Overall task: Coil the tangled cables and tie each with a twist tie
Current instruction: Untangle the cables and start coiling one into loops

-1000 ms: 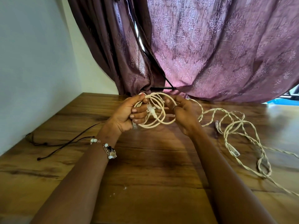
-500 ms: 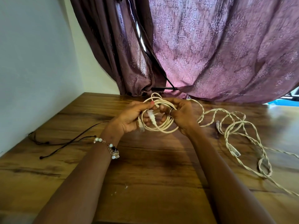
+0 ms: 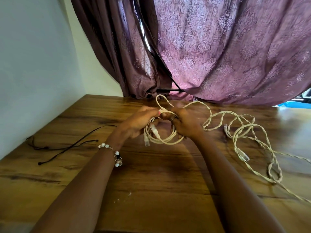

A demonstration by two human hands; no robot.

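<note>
We held both forearms extended forward, converging. Our left hand (image 3: 138,122) and right hand (image 3: 184,124) met thumb to thumb, fingers curled, each gripping the coiled cable (image 3: 165,141).

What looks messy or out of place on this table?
The cream cable right of the hands sprawls in twisted, tangled loops across the wooden table. A few pale crumbs dot the wood near the front.
</note>
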